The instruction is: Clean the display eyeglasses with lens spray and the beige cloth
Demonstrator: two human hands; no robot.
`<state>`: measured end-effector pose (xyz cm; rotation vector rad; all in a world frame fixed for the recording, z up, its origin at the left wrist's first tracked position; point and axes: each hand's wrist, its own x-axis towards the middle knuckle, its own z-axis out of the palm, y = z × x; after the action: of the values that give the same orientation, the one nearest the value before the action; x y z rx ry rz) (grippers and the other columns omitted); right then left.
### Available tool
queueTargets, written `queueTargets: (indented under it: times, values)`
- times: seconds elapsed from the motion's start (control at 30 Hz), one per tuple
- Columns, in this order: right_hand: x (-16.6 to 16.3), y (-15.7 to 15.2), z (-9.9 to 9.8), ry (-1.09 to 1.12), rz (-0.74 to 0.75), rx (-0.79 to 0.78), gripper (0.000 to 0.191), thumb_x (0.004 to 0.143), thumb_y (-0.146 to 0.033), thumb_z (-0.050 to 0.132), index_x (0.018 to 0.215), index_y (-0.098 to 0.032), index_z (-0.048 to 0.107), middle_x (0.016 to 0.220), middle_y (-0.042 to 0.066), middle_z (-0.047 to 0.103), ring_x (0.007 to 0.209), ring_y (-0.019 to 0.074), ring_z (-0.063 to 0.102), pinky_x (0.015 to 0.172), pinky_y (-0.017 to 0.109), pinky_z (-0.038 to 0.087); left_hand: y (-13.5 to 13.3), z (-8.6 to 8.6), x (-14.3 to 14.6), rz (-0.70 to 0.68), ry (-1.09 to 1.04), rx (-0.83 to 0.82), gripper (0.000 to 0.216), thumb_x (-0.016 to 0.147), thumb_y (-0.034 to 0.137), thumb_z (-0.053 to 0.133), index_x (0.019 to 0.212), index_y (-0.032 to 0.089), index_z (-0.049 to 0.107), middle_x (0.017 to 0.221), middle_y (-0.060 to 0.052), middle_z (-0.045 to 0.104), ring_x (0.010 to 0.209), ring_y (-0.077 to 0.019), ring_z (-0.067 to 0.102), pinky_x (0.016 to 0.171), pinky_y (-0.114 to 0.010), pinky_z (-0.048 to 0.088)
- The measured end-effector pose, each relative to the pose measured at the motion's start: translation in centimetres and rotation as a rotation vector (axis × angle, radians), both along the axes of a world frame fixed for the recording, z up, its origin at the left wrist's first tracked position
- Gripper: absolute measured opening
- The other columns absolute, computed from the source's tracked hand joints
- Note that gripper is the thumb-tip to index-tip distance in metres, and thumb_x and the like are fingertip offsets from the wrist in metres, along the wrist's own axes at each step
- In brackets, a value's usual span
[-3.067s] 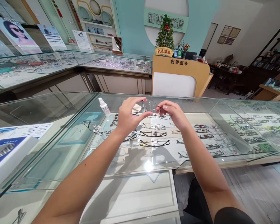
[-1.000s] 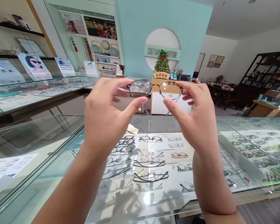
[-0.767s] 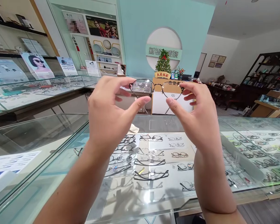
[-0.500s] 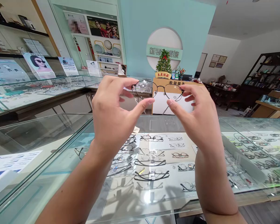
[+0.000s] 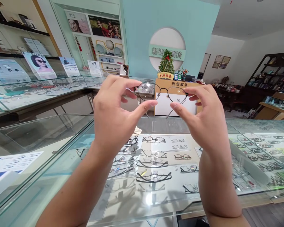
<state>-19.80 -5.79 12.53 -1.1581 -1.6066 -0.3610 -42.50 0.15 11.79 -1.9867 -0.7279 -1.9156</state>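
I hold a pair of thin dark-rimmed glasses [image 5: 161, 92] up at chest height, above the glass display counter [image 5: 61, 157]. My left hand [image 5: 113, 110] pinches the left lens rim between thumb and fingers. My right hand [image 5: 203, 116] pinches the right lens rim the same way. The lenses face away from me and the temples hang down behind the frame. Both forearms reach up from the bottom of the view.
Under the counter glass lie several rows of glasses [image 5: 152, 164] on white trays. A second glass counter [image 5: 38, 91] stands at the left with posters. A wooden cashier desk [image 5: 175, 101] with a small green tree [image 5: 166, 64] stands behind. Dark shelving [image 5: 269, 75] fills the right.
Three seconds ago the glasses were low over the counter; I have lifted them to chest height and my head has tipped up. In the last second they drifted slightly right.
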Motion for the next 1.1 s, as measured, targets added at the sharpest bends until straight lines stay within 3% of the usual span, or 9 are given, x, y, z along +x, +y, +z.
queueTargets:
  times: [0.4,0.73,1.1]
  values:
    - [-0.07,-0.35,0.01,-0.003,-0.025,0.032,0.036,0.096,-0.047,0.080,0.124,-0.026,0.075,0.124,0.012,0.072,0.108,0.0312,0.072,0.095,0.054,0.061,0.15,-0.23,0.24,0.005,0.002,-0.019,0.046,0.085,0.062,0.094,0.110,0.027,0.079,0.108,-0.003,0.077,0.077,-0.0151,0.073,0.063,-0.033,0.051]
    - [-0.24,-0.51,0.14,-0.004,-0.043,0.019,0.038,0.098,-0.052,0.079,0.125,-0.026,0.074,0.127,0.013,0.070,0.110,0.0331,0.072,0.096,0.057,0.061,0.00,-0.18,0.22,0.027,0.009,-0.023,0.047,0.088,0.066,0.090,0.111,0.027,0.079,0.108,-0.003,0.077,0.076,-0.0160,0.074,0.061,-0.034,0.050]
    - [0.21,-0.11,-0.18,-0.032,-0.015,0.076,0.037,0.101,-0.061,0.074,0.124,-0.032,0.072,0.123,0.011,0.070,0.104,0.0332,0.071,0.095,0.057,0.064,-0.29,-0.39,0.23,0.056,0.031,-0.065,0.033,0.093,0.063,0.085,0.114,0.040,0.075,0.112,-0.002,0.076,0.081,-0.0240,0.078,0.064,-0.047,0.062]
